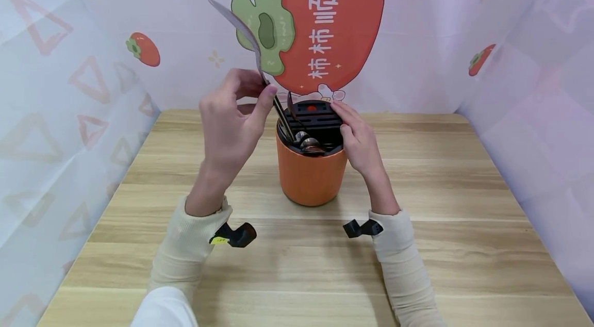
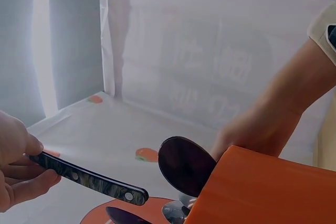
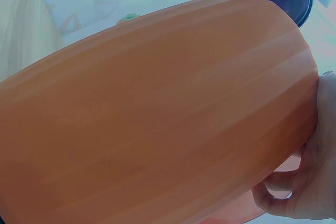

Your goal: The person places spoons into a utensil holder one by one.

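My left hand (image 1: 232,120) pinches a knife between thumb and fingers, left of and above an orange utensil holder (image 1: 312,180). The knife blade (image 1: 238,25) points up and left. Its dark marbled handle (image 2: 97,179), with silver rivets, slants down toward the holder's opening; in the left wrist view its end is apart from the holder. My right hand (image 1: 361,144) holds the holder's right side at the rim, one finger along the far edge. Several spoons (image 1: 310,144) stand inside, bowls up, and a dark round spoon bowl (image 2: 184,165) sticks out higher.
A black slotted insert (image 1: 315,119) covers the back part of the holder's top. The holder stands upright on a wood-grain table (image 1: 297,265). Printed cloth walls (image 1: 417,48) enclose the back and both sides.
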`<state>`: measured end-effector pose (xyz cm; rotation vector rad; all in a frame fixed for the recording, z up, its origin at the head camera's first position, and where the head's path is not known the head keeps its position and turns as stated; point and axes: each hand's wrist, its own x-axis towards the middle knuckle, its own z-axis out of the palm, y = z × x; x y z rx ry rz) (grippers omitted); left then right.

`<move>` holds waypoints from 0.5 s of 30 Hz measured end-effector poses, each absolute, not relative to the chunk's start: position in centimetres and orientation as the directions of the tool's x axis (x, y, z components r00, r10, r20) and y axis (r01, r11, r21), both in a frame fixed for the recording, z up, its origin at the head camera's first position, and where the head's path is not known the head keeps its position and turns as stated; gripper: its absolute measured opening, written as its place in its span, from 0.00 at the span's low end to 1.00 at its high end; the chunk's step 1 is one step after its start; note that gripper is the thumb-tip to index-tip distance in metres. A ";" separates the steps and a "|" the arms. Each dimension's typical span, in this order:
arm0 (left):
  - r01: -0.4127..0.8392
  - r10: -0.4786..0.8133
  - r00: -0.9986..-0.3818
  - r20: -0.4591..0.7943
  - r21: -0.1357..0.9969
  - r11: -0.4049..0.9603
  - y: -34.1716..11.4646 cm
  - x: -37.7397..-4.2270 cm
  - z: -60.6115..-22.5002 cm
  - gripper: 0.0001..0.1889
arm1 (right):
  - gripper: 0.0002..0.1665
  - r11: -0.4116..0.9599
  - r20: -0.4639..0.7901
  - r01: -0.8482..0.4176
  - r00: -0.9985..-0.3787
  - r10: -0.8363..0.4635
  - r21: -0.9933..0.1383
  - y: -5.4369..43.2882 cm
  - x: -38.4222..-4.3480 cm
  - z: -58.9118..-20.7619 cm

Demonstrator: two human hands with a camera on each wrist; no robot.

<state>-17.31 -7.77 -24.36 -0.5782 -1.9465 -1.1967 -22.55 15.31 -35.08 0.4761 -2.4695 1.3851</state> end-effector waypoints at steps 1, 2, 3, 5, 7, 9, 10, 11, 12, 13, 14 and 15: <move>0.704 -0.014 -0.605 0.796 0.543 0.457 -7.7 -17.5 -24.3 0.13 | 0.31 0.489 0.384 -0.407 -0.911 -0.152 -0.771 15.3 -22.5 -35.1; 0.704 -0.018 -0.606 0.795 0.547 0.453 -7.7 -17.7 -24.2 0.13 | 0.31 0.489 0.383 -0.406 -0.911 -0.152 -0.772 15.3 -22.5 -35.1; 0.704 -0.018 -0.606 0.795 0.547 0.452 -7.6 -17.9 -24.2 0.13 | 0.31 0.490 0.384 -0.406 -0.911 -0.152 -0.771 15.3 -22.6 -35.1; 0.703 -0.016 -0.611 0.791 0.552 0.449 -7.5 -18.2 -24.1 0.13 | 0.31 0.491 0.386 -0.408 -0.910 -0.152 -0.769 15.3 -22.6 -35.1; 0.699 -0.010 -0.617 0.787 0.553 0.453 -7.4 -18.5 -24.1 0.13 | 0.31 0.493 0.387 -0.409 -0.909 -0.153 -0.768 15.3 -22.6 -35.1; 0.700 0.002 -0.615 0.788 0.545 0.461 -7.4 -18.9 -24.2 0.12 | 0.31 0.495 0.390 -0.412 -0.908 -0.154 -0.765 15.3 -22.6 -35.1; 0.699 0.008 -0.615 0.788 0.541 0.468 -7.4 -19.0 -24.3 0.12 | 0.31 0.495 0.391 -0.413 -0.908 -0.154 -0.765 15.3 -22.7 -35.1; 0.697 0.013 -0.617 0.787 0.538 0.474 -7.4 -19.2 -24.4 0.12 | 0.31 0.495 0.390 -0.413 -0.908 -0.155 -0.765 15.3 -22.7 -35.1; 0.695 0.019 -0.619 0.785 0.536 0.479 -7.4 -19.3 -24.5 0.12 | 0.31 0.495 0.390 -0.413 -0.908 -0.155 -0.765 15.3 -22.7 -35.1; 0.693 0.024 -0.620 0.784 0.533 0.485 -7.4 -19.5 -24.6 0.12 | 0.31 0.495 0.391 -0.414 -0.907 -0.156 -0.764 15.3 -22.7 -35.2; 0.691 0.030 -0.622 0.782 0.532 0.489 -7.4 -19.6 -24.7 0.11 | 0.31 0.494 0.392 -0.416 -0.907 -0.157 -0.764 15.3 -22.7 -35.1; 0.688 0.034 -0.627 0.778 0.533 0.492 -7.4 -19.7 -24.8 0.11 | 0.31 0.494 0.392 -0.416 -0.906 -0.157 -0.763 15.2 -22.7 -35.1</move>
